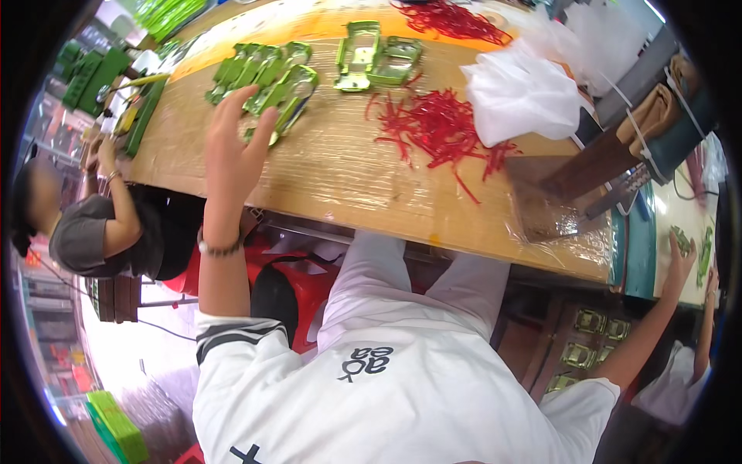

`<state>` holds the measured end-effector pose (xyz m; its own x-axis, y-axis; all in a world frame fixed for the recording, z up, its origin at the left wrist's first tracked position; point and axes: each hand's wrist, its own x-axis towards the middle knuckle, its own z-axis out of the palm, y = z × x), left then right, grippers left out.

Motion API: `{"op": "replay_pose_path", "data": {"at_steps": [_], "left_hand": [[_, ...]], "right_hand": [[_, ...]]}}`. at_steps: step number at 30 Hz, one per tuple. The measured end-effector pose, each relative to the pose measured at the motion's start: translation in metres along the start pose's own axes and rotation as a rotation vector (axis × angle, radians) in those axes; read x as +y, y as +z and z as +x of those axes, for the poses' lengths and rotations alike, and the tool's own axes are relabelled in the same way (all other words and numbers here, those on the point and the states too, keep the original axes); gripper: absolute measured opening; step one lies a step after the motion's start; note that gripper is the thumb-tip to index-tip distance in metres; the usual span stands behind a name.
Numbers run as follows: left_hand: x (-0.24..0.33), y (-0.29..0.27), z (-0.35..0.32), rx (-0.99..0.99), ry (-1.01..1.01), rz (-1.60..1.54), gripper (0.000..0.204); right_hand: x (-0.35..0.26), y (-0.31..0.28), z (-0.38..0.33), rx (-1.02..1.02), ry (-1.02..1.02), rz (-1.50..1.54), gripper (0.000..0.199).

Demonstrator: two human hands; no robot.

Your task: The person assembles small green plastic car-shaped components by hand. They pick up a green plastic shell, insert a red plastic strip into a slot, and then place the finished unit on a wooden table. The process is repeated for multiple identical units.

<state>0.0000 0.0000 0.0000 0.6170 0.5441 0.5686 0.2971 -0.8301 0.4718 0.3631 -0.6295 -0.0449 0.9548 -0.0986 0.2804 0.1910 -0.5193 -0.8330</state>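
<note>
My left hand point(234, 151) is raised over the left part of the table, fingers stretched apart and nothing in them. Beyond its fingertips lies a group of green plastic car-shaped shells point(292, 97), the nearest one close to my thumb. Two more green shells point(359, 58) lie further back in the middle. My right arm reaches far out to the right, where my right hand point(679, 259) is small at the picture's edge. Its fingers appear closed on a green plastic piece point(681, 238) over a pale surface.
Red plastic strips point(437, 127) are heaped mid-table beside a white plastic bag point(522, 97). A brown metal stand point(556, 205) rises at the right. A co-worker point(97, 224) sits at a green machine point(94, 81) on the left; another person point(676, 379) is at the far right. Shells fill a tray point(578, 356) below.
</note>
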Motion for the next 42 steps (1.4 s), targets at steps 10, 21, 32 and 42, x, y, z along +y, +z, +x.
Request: {"op": "replay_pose_path", "data": {"at_steps": [10, 21, 32, 42], "left_hand": [[-0.033, 0.005, -0.009, -0.047, 0.171, 0.195, 0.023], [0.002, 0.0, -0.069, 0.132, 0.0, -0.24, 0.047], [0.023, 0.006, -0.123, -0.062, 0.0, -0.745, 0.057], [0.051, 0.011, -0.138, -0.611, -0.371, -1.647, 0.045]], "right_hand": [[-0.07, 0.044, -0.122, 0.631, -0.45, -0.336, 0.034], [-0.267, 0.237, -0.275, -0.33, -0.856, -0.412, 0.014], [-0.279, 0.245, -0.262, -0.487, -1.044, -0.664, 0.023], [-0.283, 0.226, -0.286, -0.386, -0.888, 0.549, 0.025]]}}
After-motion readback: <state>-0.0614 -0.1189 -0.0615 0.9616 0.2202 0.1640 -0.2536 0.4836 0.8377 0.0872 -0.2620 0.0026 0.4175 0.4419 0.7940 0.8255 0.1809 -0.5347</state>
